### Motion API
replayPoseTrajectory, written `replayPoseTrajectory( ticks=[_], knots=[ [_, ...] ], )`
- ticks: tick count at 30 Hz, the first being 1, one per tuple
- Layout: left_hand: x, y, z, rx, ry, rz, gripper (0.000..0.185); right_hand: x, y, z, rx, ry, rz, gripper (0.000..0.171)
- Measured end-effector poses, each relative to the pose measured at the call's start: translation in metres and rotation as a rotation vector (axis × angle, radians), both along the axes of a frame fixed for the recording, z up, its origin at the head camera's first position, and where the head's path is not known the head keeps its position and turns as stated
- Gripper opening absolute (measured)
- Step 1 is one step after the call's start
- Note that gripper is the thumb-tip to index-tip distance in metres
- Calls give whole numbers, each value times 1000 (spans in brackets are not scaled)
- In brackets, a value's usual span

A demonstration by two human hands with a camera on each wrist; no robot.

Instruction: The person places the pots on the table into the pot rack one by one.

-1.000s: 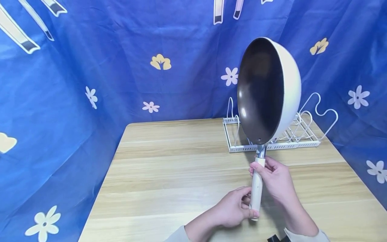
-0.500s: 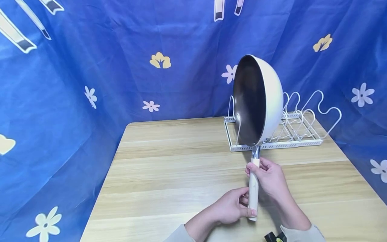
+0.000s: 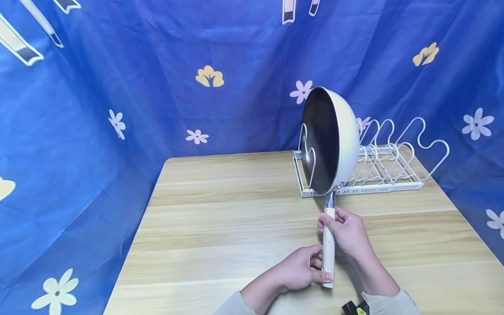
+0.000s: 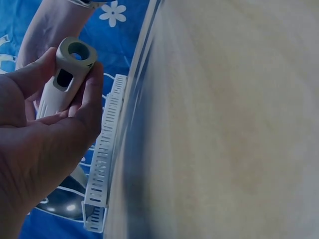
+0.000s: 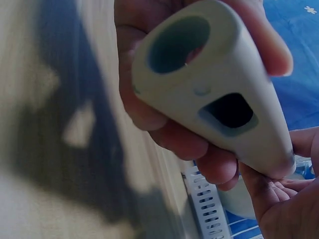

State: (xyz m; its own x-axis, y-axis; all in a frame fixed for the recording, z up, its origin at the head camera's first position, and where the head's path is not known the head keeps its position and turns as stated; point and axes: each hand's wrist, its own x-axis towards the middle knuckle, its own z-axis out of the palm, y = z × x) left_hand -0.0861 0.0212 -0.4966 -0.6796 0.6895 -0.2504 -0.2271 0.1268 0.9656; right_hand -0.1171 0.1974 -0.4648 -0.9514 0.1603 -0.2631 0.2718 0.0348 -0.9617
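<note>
A deep frying pan, white outside and dark inside, stands on its side at the left part of a white wire rack. Its pale handle points toward me. My left hand pinches the handle near its end between thumb and fingers. Farther up, close to the metal neck, my right hand grips the same handle. In the left wrist view the hollow handle end shows between thumb and fingers. One rack wire passes in front of the pan's dark face; whether the pan's base touches the rack cannot be told.
The rack's other wire dividers stand to the right of the pan. Blue patterned cloth hangs behind and beside the wooden table. A small black object is by the right sleeve.
The pan has come down and shifted left, from above the rack to between its left wires. Both hands have kept their hold and moved slightly left with the handle.
</note>
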Motion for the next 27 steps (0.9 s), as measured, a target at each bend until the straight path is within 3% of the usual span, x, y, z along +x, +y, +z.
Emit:
replayPoseTrajectory(
  ticks=[7, 14, 18, 23, 27],
  knots=[
    [-5, 0, -5, 4, -19, 10, 43, -5, -1, -6, -11, -14, -13, 43],
    [-11, -3, -5, -112, 21, 25, 32, -9, -5, -14, -42, -21, -1, 43],
    [-15, -5, -3, -243, 116, 10, 30, -9, -6, -16, -36, -19, 37, 40],
    [-18, -6, -1, -422, 306, -16, 30, -8, -3, -19, -59, -15, 108, 43],
    [-19, -6, 4, -504, 416, -24, 36, -8, -1, -21, -89, 8, 144, 45]
  ],
)
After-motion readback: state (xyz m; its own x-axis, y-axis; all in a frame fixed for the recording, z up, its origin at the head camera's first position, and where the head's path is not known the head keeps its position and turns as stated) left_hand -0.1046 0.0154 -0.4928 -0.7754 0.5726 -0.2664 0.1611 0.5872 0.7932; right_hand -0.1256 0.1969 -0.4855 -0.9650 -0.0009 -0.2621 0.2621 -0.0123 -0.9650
